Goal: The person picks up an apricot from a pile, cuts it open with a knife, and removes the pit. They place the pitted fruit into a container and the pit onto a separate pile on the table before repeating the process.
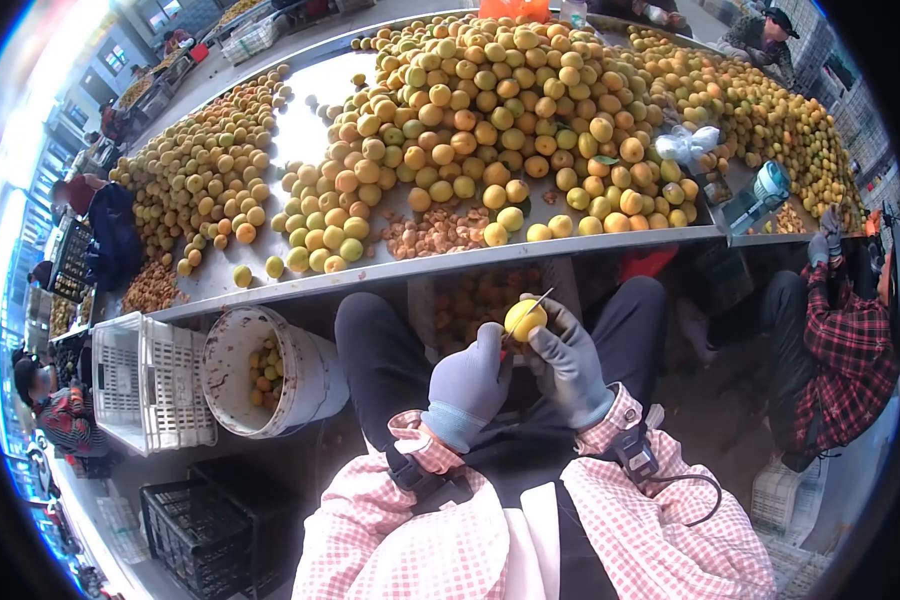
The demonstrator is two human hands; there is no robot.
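Note:
In front of my lap, my right hand (570, 365) in a grey glove grips a yellow apricot (525, 319) between thumb and fingers. My left hand (468, 388), gloved too, is closed in a fist close beside the fruit. A thin knife blade (541, 300) runs from this fist across the apricot; its handle is mostly hidden by the fingers. Below the hands, a crate (422, 305) with apricot pieces stands between my knees, partly under the table edge. Just beyond it on the table lies a patch of pitted-looking brown bits (438, 232).
A metal table (390, 275) carries a large heap of apricots (510, 110). At left stand a white bucket (315, 375) with apricots inside, white crates (120, 385) and black crates (195, 530). A tumbler (760, 195) stands at right, near a person in a plaid shirt (850, 340).

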